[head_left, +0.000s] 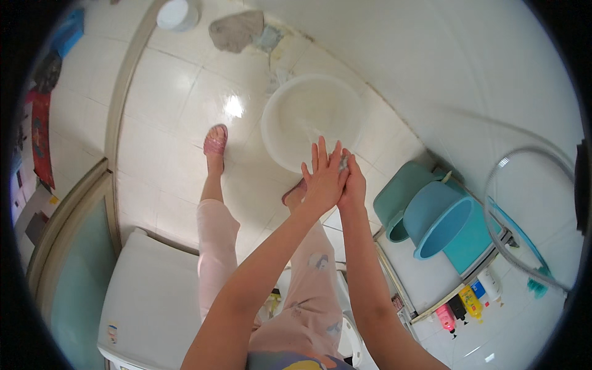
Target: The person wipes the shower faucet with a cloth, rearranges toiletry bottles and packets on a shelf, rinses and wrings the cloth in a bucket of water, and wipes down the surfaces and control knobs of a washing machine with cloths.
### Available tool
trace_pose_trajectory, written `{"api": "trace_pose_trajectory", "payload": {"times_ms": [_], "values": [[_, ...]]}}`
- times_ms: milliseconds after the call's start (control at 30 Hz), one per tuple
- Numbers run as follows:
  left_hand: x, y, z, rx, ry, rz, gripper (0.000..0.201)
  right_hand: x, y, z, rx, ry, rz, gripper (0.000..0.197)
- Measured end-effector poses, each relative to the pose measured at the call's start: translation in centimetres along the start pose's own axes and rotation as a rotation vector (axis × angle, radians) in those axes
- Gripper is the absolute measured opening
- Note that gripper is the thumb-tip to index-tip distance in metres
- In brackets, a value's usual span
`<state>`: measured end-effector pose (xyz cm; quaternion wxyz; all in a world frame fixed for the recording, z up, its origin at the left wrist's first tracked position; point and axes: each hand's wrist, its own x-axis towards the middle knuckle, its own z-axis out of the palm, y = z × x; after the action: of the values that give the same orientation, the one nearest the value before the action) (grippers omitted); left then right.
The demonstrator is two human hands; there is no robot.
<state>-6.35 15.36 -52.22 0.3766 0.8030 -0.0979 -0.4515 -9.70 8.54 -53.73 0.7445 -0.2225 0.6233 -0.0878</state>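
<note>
Over the near edge of a white round basin, my two hands press against each other. My left hand lies with its fingers stretched and spread, pointing toward the basin. Against its right side, my right hand has its fingers partly hidden and seems curled. A small greyish-white patch shows between the hands; whether it is foam or an object I cannot make out. Pale, cloudy-looking liquid seems to lie in the basin, which stands on the tiled floor.
To the right, a blue bucket and a green basin rest on a shelf beside several bottles. A shower hose loops near the wall. A white appliance stands left; a grey cloth lies beyond.
</note>
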Motion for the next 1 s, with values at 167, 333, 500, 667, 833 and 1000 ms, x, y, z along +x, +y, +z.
{"api": "trace_pose_trajectory", "payload": {"times_ms": [167,333,500,667,833,1000], "values": [[-5.9,2.3,-4.4,-0.114,0.002,0.228,0.057,-2.8,-2.1,2.3,0.025,0.105,-0.110,0.034],[-10.3,5.3,-7.4,-0.189,0.019,0.323,0.053,-7.6,-4.5,5.9,0.025,0.126,-0.133,0.030],[-13.4,8.3,-9.5,-0.108,0.009,0.309,0.043,-11.2,-7.3,5.3,0.081,0.030,-0.137,0.030],[-11.6,8.5,-12.1,-0.330,-0.132,0.192,0.028,-15.7,-8.0,7.8,-0.079,0.064,-0.278,0.021],[-12.9,14.1,-17.2,-0.439,-0.272,0.141,0.017,-22.0,-7.8,8.4,0.190,-0.089,-0.362,0.020],[-15.0,17.5,-20.3,-0.158,-0.237,0.431,0.012,-26.7,-8.3,8.9,0.335,-0.083,-0.546,0.023]]}}
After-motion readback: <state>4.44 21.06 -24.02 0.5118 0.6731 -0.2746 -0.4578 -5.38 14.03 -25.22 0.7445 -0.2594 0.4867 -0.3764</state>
